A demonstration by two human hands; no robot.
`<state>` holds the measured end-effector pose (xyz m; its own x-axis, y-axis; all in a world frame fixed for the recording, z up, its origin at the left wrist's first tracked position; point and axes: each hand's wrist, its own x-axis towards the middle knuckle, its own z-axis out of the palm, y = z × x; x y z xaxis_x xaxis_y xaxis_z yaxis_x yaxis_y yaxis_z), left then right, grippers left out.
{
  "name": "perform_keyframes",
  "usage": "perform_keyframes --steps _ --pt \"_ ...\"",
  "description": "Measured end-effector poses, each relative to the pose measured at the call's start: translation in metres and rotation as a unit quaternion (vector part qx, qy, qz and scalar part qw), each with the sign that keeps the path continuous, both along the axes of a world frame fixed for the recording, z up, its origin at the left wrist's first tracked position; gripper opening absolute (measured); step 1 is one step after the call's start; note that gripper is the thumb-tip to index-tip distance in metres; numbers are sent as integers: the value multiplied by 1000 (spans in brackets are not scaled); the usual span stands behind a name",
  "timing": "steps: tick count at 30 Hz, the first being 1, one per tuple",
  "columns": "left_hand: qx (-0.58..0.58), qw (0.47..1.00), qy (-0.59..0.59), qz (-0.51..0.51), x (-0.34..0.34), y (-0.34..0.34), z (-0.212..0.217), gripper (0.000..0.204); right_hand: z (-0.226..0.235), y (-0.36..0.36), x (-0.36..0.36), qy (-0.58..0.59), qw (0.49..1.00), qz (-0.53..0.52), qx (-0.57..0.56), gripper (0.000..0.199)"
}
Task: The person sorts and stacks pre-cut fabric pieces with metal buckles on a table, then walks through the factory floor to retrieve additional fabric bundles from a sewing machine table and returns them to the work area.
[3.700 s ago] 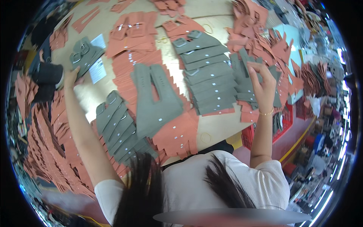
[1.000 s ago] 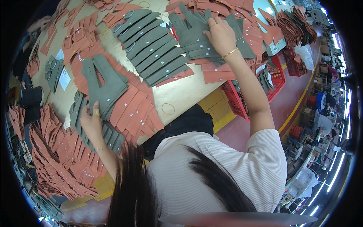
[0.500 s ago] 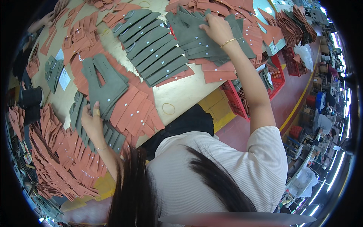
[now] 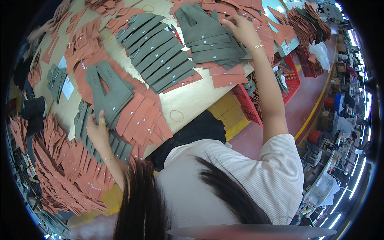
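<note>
My left hand (image 4: 98,130) grips the lower edge of a fanned bundle of grey-green leather pieces (image 4: 114,102), thumb on top; each has a forked end with small holes. My right hand (image 4: 242,32) hovers at the right side of another pile of grey-green pieces (image 4: 212,42), fingers extended and holding nothing that I can make out. Between the hands lies an overlapping row of grey-green pieces (image 4: 158,54), some with buckles and many with small white stickers. Rust-coloured leather pieces (image 4: 140,116) are spread under and beside the left bundle.
More rust pieces (image 4: 68,168) cover the near left of the table (image 4: 192,92). A rubber band (image 4: 176,116) lies near its edge. Red crates (image 4: 294,82) stand on the floor to the right. Another person's hand (image 4: 50,25) is at the far left.
My right hand has drawn away to the right from the far pile, whose forked top piece is now more exposed. My left hand stays on its bundle.
</note>
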<state>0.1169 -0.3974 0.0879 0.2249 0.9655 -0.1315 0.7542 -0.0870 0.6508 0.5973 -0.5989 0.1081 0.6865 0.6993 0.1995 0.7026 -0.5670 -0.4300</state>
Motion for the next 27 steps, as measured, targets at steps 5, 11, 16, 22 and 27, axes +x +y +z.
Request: perform_keyframes --steps 5,11,16,22,27 --pt "-8 1000 9 19 2 -2 -1 41 27 -69 -36 110 984 -105 -96 36" --pt "-13 1000 6 7 1 -1 -1 39 3 -70 -74 8 989 -91 -121 32" --pt "25 1000 -14 -5 -1 -4 -5 36 -3 -33 -62 191 976 -82 -70 31" --pt "26 1000 7 4 3 -7 0 34 0 -17 -54 223 972 -78 -10 26" --pt "16 1000 18 7 7 -8 4 32 4 -15 -49 175 981 -55 -62 30"
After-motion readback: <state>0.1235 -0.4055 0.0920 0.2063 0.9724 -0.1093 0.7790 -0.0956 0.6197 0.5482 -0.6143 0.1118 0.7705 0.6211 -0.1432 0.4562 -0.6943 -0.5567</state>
